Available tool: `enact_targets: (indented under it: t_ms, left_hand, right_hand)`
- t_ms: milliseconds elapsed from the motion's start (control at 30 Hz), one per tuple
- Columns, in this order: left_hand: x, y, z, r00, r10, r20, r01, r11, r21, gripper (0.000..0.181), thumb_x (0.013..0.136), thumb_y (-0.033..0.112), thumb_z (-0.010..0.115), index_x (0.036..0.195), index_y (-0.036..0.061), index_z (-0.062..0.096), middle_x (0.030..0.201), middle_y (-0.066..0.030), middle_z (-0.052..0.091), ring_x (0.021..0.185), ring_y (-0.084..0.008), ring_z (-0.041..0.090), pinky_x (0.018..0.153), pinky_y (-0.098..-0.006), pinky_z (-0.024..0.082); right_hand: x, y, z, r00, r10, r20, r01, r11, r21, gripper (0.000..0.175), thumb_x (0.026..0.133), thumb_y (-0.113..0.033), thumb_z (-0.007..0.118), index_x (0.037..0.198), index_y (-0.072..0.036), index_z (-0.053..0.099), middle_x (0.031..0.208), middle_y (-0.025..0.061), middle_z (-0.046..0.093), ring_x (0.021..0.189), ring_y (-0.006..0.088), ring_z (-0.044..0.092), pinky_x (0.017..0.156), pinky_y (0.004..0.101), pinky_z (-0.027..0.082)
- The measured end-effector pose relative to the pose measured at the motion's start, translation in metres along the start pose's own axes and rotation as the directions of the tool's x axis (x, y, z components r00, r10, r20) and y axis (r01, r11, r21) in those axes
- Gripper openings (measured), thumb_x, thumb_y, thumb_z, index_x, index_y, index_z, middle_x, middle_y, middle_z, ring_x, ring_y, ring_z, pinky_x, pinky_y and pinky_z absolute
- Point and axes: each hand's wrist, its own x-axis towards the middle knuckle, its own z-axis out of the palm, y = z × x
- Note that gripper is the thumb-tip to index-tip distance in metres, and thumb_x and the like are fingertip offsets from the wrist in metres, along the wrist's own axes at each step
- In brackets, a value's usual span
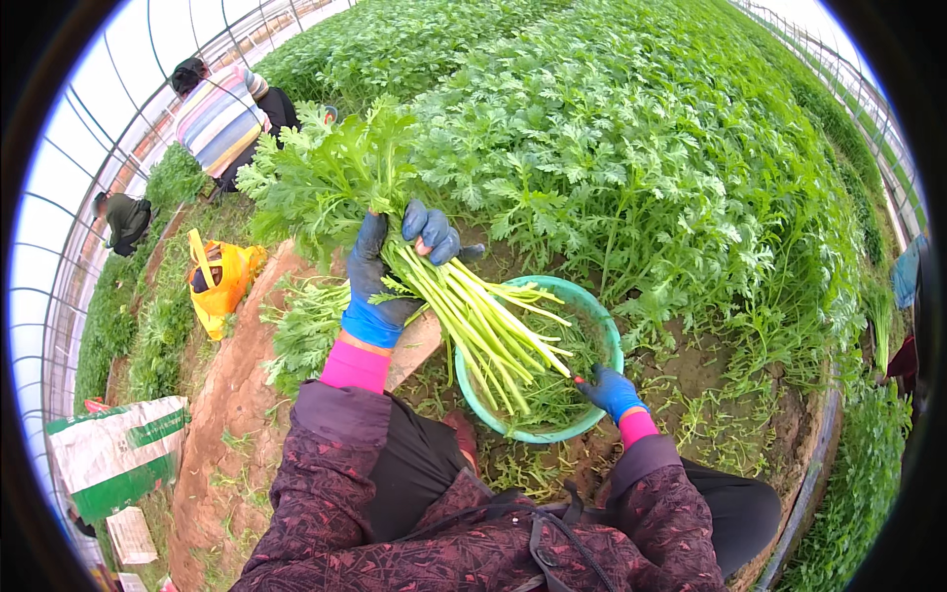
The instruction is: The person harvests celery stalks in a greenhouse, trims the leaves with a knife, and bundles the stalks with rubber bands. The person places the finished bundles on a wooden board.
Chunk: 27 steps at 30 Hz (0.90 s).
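Note:
My left hand, in a dark blue coated glove, is closed round a thick bunch of leafy greens, like garland chrysanthemum. The leaves point up and left, and the pale stems fan out down to the right. At the stem ends is my right hand, in a blue glove; a small red thing shows at its fingertips, and whether the fingers grip it or a stem cannot be told. Under the stems a green plastic basin holds loose green trimmings.
Dense growing greens fill the area ahead. Cut greens lie left of my left arm. Farther left are an orange bag, a white and green sack and a plastic crate. Two people crouch at upper left; part of another shows at far right.

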Motion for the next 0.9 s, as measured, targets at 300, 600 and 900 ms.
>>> enact_targets:
  t_ms: [300, 600, 900]
  left_hand:
    - [-0.001, -0.016, 0.009, 0.995, -0.024, -0.1, 0.027, 0.999, 0.029, 0.041, 0.09, 0.05, 0.058, 0.082, 0.0115, 0.044, 0.078, -0.0026, 0.042, 0.074, -0.0194, 0.044, 0.105, -0.057, 0.035]
    - [-0.013, -0.028, 0.01, 0.977, 0.086, -0.194, -0.069, 0.993, 0.094, 0.042, 0.087, 0.05, 0.063, 0.092, 0.0101, 0.05, 0.093, -0.0068, 0.05, 0.101, -0.025, 0.052, 0.112, -0.0507, 0.031]
    - [-0.032, -0.026, -0.004, 0.961, -0.014, -0.277, 0.047, 0.992, 0.114, 0.044, 0.088, 0.046, 0.064, 0.104, 0.0047, 0.063, 0.126, -0.0185, 0.057, 0.124, -0.0349, 0.051, 0.111, -0.0475, 0.037]
  right_hand:
    - [-0.059, -0.155, -0.131, 0.75, -0.229, -0.621, 0.632, 0.527, 0.568, 0.012, 0.093, -0.013, 0.061, 0.096, -0.002, 0.067, 0.079, 0.0055, 0.067, 0.062, 0.0102, 0.06, 0.059, 0.0243, 0.049]
    - [-0.055, -0.237, -0.112, 0.913, -0.093, -0.398, 0.396, 0.446, 0.803, 0.032, 0.09, -0.025, 0.067, 0.097, 0.006, 0.066, 0.081, 0.0121, 0.068, 0.067, 0.0134, 0.06, 0.064, 0.0308, 0.049]
    - [-0.024, -0.238, -0.065, 0.792, -0.165, -0.588, 0.548, 0.615, 0.567, 0.022, 0.087, -0.023, 0.067, 0.085, -0.001, 0.066, 0.072, 0.0118, 0.065, 0.062, 0.0162, 0.059, 0.058, 0.0348, 0.047]
